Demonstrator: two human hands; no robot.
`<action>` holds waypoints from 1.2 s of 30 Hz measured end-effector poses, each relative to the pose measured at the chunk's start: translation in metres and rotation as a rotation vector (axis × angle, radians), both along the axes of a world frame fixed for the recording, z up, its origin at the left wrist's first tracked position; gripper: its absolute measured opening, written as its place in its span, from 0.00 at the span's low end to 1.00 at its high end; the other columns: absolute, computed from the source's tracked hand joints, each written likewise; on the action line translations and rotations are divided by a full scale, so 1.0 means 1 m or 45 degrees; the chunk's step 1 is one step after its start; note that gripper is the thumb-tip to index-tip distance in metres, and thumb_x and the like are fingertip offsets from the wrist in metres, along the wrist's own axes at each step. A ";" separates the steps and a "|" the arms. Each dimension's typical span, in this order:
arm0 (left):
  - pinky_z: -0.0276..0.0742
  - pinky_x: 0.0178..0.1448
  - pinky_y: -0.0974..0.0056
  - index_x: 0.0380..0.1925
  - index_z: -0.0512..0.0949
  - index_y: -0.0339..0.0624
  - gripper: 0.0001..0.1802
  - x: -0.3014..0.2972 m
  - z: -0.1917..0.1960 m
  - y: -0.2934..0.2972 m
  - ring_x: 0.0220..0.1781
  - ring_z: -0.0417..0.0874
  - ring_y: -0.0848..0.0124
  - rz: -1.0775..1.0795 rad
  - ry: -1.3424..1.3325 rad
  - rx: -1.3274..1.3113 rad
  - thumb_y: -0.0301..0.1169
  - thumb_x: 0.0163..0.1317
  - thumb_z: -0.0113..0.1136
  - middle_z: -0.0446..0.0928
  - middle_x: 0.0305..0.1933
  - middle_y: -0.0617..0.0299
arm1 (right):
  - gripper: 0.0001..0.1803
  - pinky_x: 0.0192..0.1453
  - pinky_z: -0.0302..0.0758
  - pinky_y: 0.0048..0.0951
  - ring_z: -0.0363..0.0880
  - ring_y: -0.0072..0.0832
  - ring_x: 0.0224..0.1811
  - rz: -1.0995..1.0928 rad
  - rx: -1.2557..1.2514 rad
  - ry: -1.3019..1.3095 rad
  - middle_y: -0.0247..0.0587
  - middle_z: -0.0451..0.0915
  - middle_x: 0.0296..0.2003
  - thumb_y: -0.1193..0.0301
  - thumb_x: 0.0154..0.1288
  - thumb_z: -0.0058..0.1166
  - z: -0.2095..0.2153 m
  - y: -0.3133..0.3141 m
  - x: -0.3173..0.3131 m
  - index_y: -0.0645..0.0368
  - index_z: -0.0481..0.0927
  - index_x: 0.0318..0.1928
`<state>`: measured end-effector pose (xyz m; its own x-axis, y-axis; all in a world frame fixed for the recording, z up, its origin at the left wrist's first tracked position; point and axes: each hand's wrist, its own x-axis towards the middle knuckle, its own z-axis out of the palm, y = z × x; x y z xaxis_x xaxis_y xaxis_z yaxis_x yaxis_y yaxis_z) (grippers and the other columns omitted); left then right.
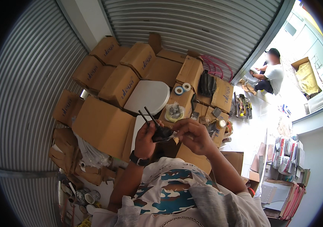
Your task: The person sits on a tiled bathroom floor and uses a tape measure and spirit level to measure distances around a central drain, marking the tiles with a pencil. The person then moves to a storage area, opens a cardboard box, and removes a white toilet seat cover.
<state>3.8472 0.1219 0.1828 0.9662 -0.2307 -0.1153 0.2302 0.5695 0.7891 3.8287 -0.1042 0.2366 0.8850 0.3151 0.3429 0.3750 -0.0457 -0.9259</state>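
Note:
My left hand (145, 140), with a dark watch on its wrist, is wrapped round a black fitting with two long rods (151, 120) that point up and away from me. The fitting's lower part, by my right hand, looks dark and shiny, partly hidden by my fingers. My right hand (195, 137) is just to the right, thumb and fingertips pinched together at the fitting's near end. What they pinch is too small to make out. Past my hands lie a white toilet seat lid (148, 97) and a round, pale-yellow item in clear plastic (174, 112).
Stacked brown cartons (118, 85) fill the space ahead, against shutter walls. Two tape rolls (179, 90), a black bag (207, 84) and a can (221, 123) lie on them. A tool holder (242, 106) stands right. Beyond, another person (272, 73) crouches at the doorway.

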 end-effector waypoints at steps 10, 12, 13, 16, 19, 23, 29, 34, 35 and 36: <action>0.77 0.60 0.61 0.49 0.78 0.38 0.17 0.001 -0.014 0.010 0.51 0.82 0.69 -0.042 0.063 -0.082 0.41 0.81 0.47 0.81 0.46 0.60 | 0.03 0.58 0.75 0.39 0.80 0.43 0.51 0.113 0.023 -0.174 0.49 0.80 0.49 0.81 0.58 0.54 -0.008 0.011 0.002 0.61 0.76 0.33; 0.77 0.60 0.60 0.47 0.78 0.38 0.16 0.001 -0.017 0.011 0.51 0.82 0.69 -0.046 0.037 -0.091 0.40 0.81 0.47 0.80 0.45 0.59 | 0.03 0.56 0.75 0.39 0.80 0.43 0.49 0.130 -0.040 -0.214 0.49 0.80 0.46 0.81 0.60 0.53 -0.010 0.012 0.002 0.61 0.76 0.34; 0.78 0.59 0.60 0.47 0.78 0.39 0.16 0.002 -0.018 0.011 0.50 0.82 0.68 -0.033 0.060 -0.074 0.40 0.81 0.47 0.81 0.44 0.59 | 0.03 0.55 0.75 0.39 0.80 0.43 0.48 0.123 -0.054 -0.249 0.48 0.80 0.45 0.81 0.61 0.52 -0.012 0.013 0.002 0.61 0.76 0.35; 0.80 0.57 0.59 0.47 0.78 0.40 0.17 0.004 -0.021 0.012 0.47 0.84 0.67 -0.041 0.157 -0.088 0.42 0.80 0.49 0.82 0.43 0.59 | 0.03 0.53 0.75 0.36 0.79 0.40 0.45 0.095 -0.005 -0.130 0.47 0.79 0.39 0.81 0.66 0.50 -0.019 0.017 0.000 0.62 0.74 0.39; 0.83 0.53 0.58 0.47 0.78 0.41 0.16 0.004 -0.023 0.014 0.45 0.86 0.66 -0.076 0.391 -0.146 0.42 0.79 0.50 0.83 0.42 0.59 | 0.03 0.52 0.75 0.32 0.79 0.37 0.43 -0.041 0.051 0.013 0.46 0.78 0.37 0.80 0.71 0.50 -0.035 0.022 0.002 0.63 0.73 0.42; 0.84 0.52 0.60 0.48 0.77 0.41 0.17 0.008 -0.024 0.021 0.45 0.87 0.67 -0.111 0.498 -0.065 0.45 0.79 0.50 0.84 0.45 0.58 | 0.03 0.52 0.76 0.30 0.78 0.33 0.43 -0.009 0.184 0.366 0.43 0.78 0.40 0.80 0.73 0.51 -0.061 0.025 0.015 0.63 0.74 0.44; 0.81 0.53 0.66 0.50 0.78 0.40 0.18 0.007 -0.026 0.021 0.45 0.85 0.73 0.137 0.048 0.463 0.45 0.78 0.53 0.84 0.45 0.61 | 0.07 0.53 0.77 0.32 0.79 0.28 0.46 0.119 -0.050 0.097 0.40 0.79 0.44 0.76 0.72 0.55 -0.070 0.020 0.023 0.62 0.76 0.47; 0.76 0.55 0.69 0.49 0.80 0.40 0.14 0.002 -0.010 0.024 0.47 0.81 0.79 0.090 -0.142 0.692 0.39 0.75 0.61 0.83 0.44 0.66 | 0.14 0.53 0.80 0.31 0.81 0.27 0.48 0.111 0.079 0.386 0.42 0.78 0.52 0.74 0.65 0.66 -0.059 0.026 0.021 0.61 0.76 0.48; 0.77 0.56 0.69 0.50 0.80 0.40 0.14 0.001 -0.005 0.025 0.48 0.81 0.78 0.066 -0.151 0.703 0.38 0.73 0.63 0.83 0.44 0.66 | 0.14 0.52 0.81 0.31 0.81 0.27 0.49 0.086 0.077 0.367 0.42 0.77 0.53 0.74 0.65 0.66 -0.058 0.028 0.020 0.61 0.76 0.47; 0.77 0.56 0.69 0.51 0.80 0.40 0.15 0.000 -0.001 0.025 0.49 0.81 0.78 0.039 -0.160 0.716 0.37 0.72 0.65 0.83 0.45 0.66 | 0.15 0.52 0.81 0.30 0.81 0.27 0.51 0.073 0.075 0.345 0.43 0.77 0.54 0.74 0.64 0.67 -0.057 0.029 0.019 0.61 0.76 0.47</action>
